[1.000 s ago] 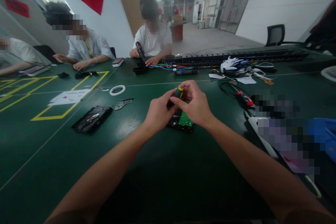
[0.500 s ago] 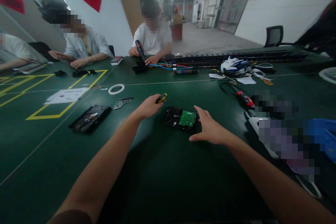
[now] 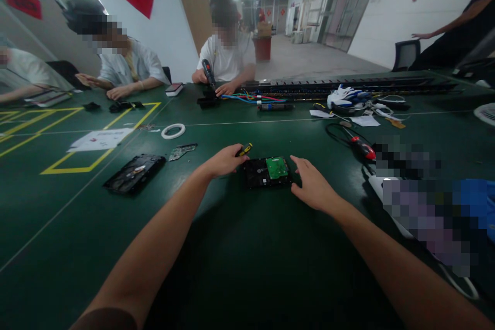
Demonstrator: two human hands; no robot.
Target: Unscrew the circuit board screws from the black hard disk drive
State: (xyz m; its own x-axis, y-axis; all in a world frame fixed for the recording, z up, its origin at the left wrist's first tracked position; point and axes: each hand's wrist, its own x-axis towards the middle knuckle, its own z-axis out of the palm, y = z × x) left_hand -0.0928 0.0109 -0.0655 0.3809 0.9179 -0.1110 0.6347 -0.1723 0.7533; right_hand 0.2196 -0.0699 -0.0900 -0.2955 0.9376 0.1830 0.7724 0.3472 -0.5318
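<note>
A black hard drive (image 3: pixel 256 175) with a green circuit board (image 3: pixel 277 167) on its upper face lies flat on the green table. At its left end is my left hand (image 3: pixel 226 161), closed around a small black-and-yellow handled tool, probably a screwdriver (image 3: pixel 245 150). The tool's far end is hidden, and some of these fingers appear to touch the drive's left edge. My right hand (image 3: pixel 312 184) is beside the drive's right end, thumb and fingers apart with nothing between them. Whether its fingertips touch the drive I cannot tell.
Left of my hands lie a black casing (image 3: pixel 134 172), a loose circuit board (image 3: pixel 182 151) and a white tape ring (image 3: pixel 173 131). On the right are a red-and-black screwdriver (image 3: pixel 362 148) and white-blue gloves (image 3: pixel 346 96). Across the table a person holds a power screwdriver (image 3: pixel 208 72).
The hard drive has turned slightly and sits straighter. My left hand has come closer to its left end, still with the tool. My right hand's thumb has drawn nearer its fingers.
</note>
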